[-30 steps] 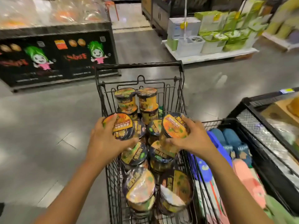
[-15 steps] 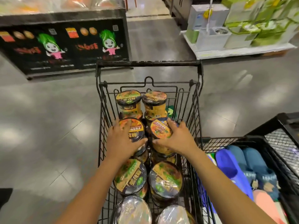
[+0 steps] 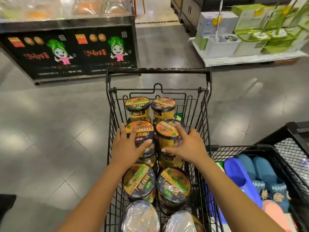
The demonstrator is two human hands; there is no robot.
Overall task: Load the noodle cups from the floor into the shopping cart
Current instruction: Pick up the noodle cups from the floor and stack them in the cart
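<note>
Left noodle cup (image 3: 140,131) and right noodle cup (image 3: 168,131) went from tilted carry to upright on the stack mid shopping cart (image 3: 157,70); left hand (image 3: 128,148) and right hand (image 3: 188,146) still wrapped them, release pending.

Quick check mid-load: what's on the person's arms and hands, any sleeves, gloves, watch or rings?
Nothing worn that shows. The left hand and right hand are bare, without gloves, and no ring shows on the visible fingers. The left forearm and right forearm are uncovered down to the frame's bottom edge: no sleeve, watch or bracelet in view.
</note>
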